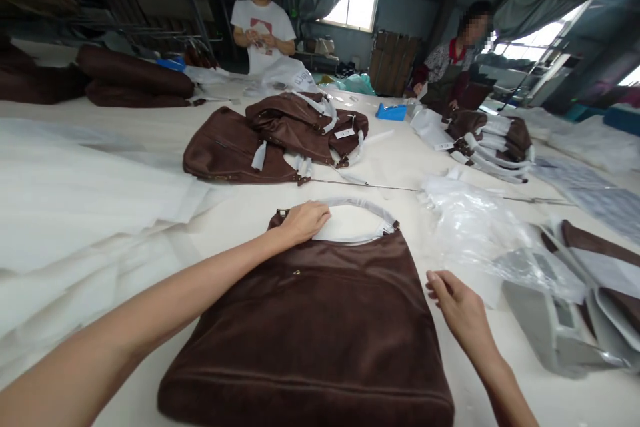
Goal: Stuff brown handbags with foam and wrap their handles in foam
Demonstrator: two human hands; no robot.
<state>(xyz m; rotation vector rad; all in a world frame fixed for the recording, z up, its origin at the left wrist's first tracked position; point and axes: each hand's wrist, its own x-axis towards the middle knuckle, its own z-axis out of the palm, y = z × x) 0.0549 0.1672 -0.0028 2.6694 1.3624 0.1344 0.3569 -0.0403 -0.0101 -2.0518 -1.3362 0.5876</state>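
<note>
A dark brown handbag (pixel 310 327) lies flat on the white table in front of me, its base toward me. Its handle (pixel 355 203), wrapped in white film, arches away at the far end. My left hand (pixel 306 221) is closed over the left part of this handle at the bag's top edge; its fingertips are partly hidden. Just off the bag's right side, my right hand (pixel 463 310) hovers with loosely bent fingers, a gap by the thumb and nothing visible in it.
More brown handbags (pixel 225 147) lie beyond, with another bag (pixel 493 137) at the right. Clear plastic bags (pixel 480 227) and a grey plastic-wrapped bundle (pixel 550 327) are at right. White sheets (pixel 90 173) cover the left. Two people stand across the table near a blue holder (pixel 391 112).
</note>
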